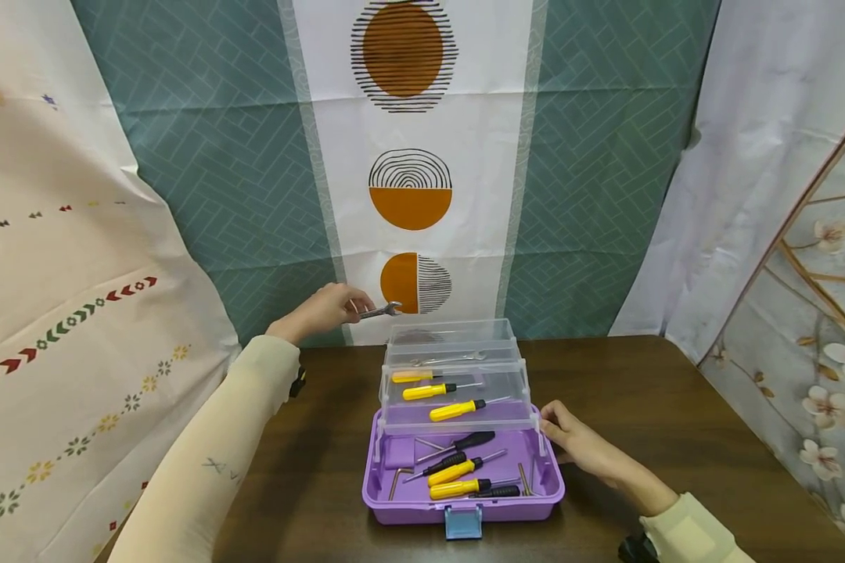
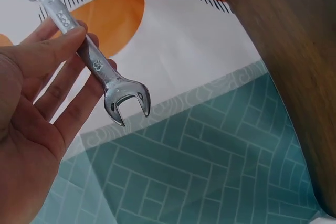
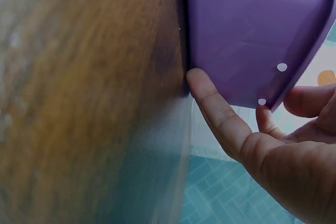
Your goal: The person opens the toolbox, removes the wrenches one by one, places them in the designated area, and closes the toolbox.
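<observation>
My left hand (image 1: 329, 308) holds a shiny silver open-end wrench (image 2: 96, 63) in the air, behind and left of the toolbox, pinched between thumb and fingers. A jaw shows at each end of the wrench. The purple toolbox (image 1: 403, 514) stands on the table with its clear trays (image 1: 401, 414) raised and fanned out. At its right side, my right hand (image 1: 579, 444) holds the back corner; in the right wrist view one finger (image 3: 220, 114) lies against the purple wall near the tabletop. Another wrench (image 1: 451, 360) lies in an upper tray.
Yellow-handled screwdrivers (image 1: 458, 410) lie in the lower trays. The base holds several yellow and black screwdrivers (image 1: 453, 472) and hex keys (image 1: 395, 483). A blue latch (image 1: 463, 522) hangs at the front. Brown table (image 1: 627, 383) surrounds the box, with a patterned curtain (image 1: 253, 156) behind.
</observation>
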Demonstrator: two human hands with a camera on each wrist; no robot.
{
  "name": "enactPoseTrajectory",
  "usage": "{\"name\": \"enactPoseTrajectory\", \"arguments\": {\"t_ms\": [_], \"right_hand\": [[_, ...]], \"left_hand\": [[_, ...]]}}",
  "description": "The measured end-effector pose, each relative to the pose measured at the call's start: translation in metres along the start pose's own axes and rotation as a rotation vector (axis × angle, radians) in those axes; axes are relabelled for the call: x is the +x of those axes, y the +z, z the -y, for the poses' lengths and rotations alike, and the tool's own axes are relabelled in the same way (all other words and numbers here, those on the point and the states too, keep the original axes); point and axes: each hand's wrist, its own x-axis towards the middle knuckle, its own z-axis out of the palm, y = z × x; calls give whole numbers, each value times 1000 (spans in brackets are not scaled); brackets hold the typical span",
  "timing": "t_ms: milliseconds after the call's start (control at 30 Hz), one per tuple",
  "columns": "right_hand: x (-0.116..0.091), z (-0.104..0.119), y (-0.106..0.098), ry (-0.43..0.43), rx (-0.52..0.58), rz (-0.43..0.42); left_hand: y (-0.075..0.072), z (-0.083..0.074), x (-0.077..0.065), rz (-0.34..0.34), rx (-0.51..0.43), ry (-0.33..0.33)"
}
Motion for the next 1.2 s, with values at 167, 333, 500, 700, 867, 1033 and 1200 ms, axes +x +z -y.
{"name": "enactPoseTrajectory", "arguments": {"t_ms": [167,333,500,700,867,1033,1200], "right_hand": [[-1,1,0,-4,4,5],[0,2,1,-6,13,10],[2,1,0,1,14,9],[1,0,0,1,14,6],[1,-3,0,6,14,13],[0,-3,0,6,16,12],[0,0,-1,4,10,5]], "left_hand": [[0,9,-7,-17,-9,-14],[1,23,-14,-12,-8,-27],[3,36,-19,-1,-14,-30],[10,46,-28,23,-42,-44],[22,57,-35,53,-9,-47],[31,66,-38,38,31,-40],[43,76,-42,27,42,-36]]}}
